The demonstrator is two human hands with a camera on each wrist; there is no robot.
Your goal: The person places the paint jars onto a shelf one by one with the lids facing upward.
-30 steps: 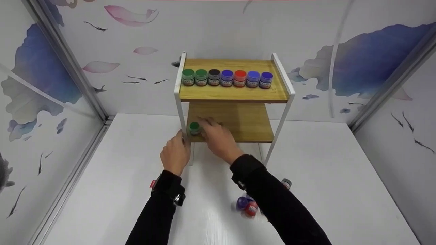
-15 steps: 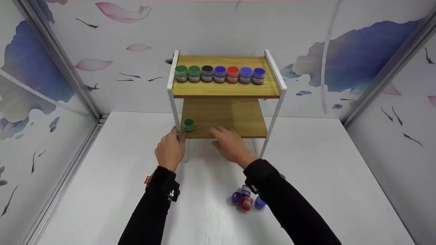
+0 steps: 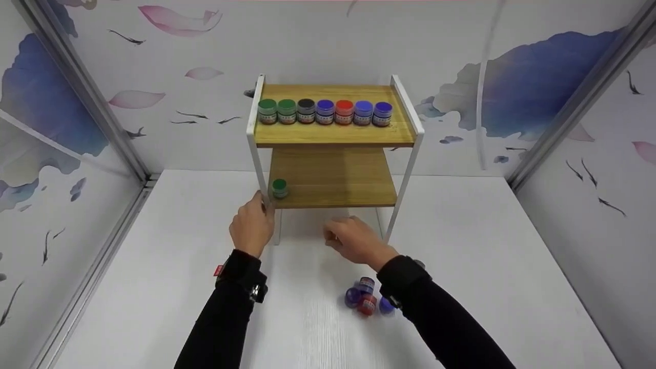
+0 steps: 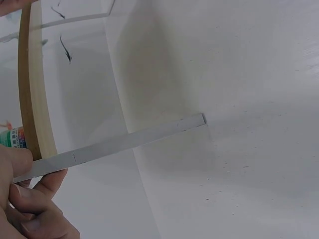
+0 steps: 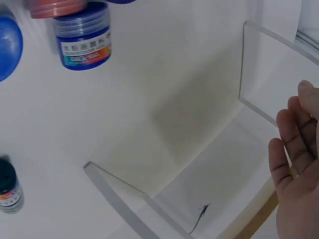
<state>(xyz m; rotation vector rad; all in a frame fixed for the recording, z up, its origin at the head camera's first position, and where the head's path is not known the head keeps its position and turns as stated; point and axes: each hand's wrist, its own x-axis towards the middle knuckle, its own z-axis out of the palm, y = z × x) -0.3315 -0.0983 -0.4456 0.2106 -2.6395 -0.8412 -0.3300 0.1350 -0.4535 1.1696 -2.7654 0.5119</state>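
My left hand grips the left front leg of a small two-tier shelf; the left wrist view shows fingers and thumb around this white leg. One green-lidded paint jar stands upright at the front left of the lower board, just beside that hand. My right hand hovers in front of the lower board, below its edge, holding nothing. In the right wrist view its fingers are loosely bent. A row of several paint jars with green, black, blue and red lids lines the upper board.
On the white surface near my right forearm lie a red paint jar, a blue jar and several others, close together. A dark-lidded jar lies apart from them. Printed wall panels enclose the back and sides.
My right hand has drawn back from beside the green-lidded jar, down and right, off the lower board. The jar stays in place. My left hand still holds the leg; the view shifts slightly.
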